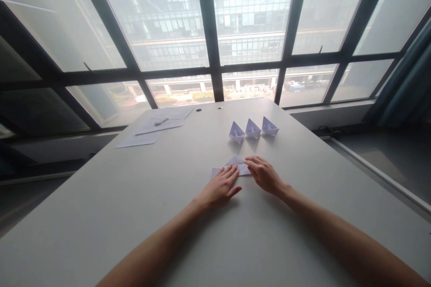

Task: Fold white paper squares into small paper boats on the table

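A partly folded sheet of white paper (243,170) lies on the white table, with a triangular top and a straight band along its lower edge. My left hand (224,184) rests flat on the paper's left half, fingers stretched out and thumb apart. At the right end of the same paper, my right hand (264,174) has its fingers bent and together over the edge; the thumb is mostly hidden. Just beyond stand three folded paper boats in a row: the left boat (236,132), the middle boat (252,129) and the right boat (270,127).
Several flat paper sheets (144,139) lie at the table's far left, with a small white crumpled-looking item (161,121) on top. The white table (111,206) reaches toward large dark-framed windows (215,45). Two cable holes sit near its far edge. A blue curtain (404,76) hangs at right.
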{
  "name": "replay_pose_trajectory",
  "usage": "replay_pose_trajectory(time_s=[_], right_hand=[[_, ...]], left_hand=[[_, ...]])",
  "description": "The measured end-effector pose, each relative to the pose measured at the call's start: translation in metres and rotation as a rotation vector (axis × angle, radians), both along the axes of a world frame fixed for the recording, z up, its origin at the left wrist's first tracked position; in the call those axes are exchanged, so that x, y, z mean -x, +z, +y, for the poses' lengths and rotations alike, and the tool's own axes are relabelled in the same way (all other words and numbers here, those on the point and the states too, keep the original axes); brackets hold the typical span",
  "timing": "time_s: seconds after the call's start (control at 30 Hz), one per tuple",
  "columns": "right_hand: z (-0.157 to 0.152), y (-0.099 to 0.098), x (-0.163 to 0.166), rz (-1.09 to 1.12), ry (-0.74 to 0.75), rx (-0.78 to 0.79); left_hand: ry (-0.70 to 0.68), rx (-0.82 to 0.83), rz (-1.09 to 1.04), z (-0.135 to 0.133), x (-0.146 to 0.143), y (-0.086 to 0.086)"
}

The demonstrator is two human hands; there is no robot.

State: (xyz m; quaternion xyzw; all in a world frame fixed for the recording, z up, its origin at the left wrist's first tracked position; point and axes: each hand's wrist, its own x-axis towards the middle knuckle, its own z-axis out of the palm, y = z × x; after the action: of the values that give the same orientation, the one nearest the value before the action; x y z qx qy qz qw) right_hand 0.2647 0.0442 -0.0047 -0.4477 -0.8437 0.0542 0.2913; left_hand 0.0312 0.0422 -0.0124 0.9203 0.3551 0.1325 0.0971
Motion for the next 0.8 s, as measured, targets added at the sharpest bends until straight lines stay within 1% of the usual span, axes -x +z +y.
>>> replay_pose_trajectory(time_s=[0.1, 0.2, 0.33, 0.53, 0.8], right_hand=[[-0.009, -0.004, 0.008, -0.048, 0.203, 0.084], [-0.015, -0.008, 0.012, -0.102, 0.254, 0.189], [-0.016, -0.009, 0.013, -0.164, 0.21, 0.236], [-0.014, -0.013, 0.015, -0.281, 0.064, 0.266], [-0.011, -0.023, 0.017, -0.281, -0.088, 0.284]], left_hand=[[-0.021, -0.011, -0.022, 0.0, 0.0, 0.002], [-0.039, -0.016, -0.04, -0.003, 0.0, 0.005], [-0.033, -0.019, 0.036, -0.005, 0.0, 0.007], [0.015, -0.014, 0.197, -0.002, 0.001, 0.005], [0.109, -0.043, 0.173, -0.002, 0.0, -0.002]])
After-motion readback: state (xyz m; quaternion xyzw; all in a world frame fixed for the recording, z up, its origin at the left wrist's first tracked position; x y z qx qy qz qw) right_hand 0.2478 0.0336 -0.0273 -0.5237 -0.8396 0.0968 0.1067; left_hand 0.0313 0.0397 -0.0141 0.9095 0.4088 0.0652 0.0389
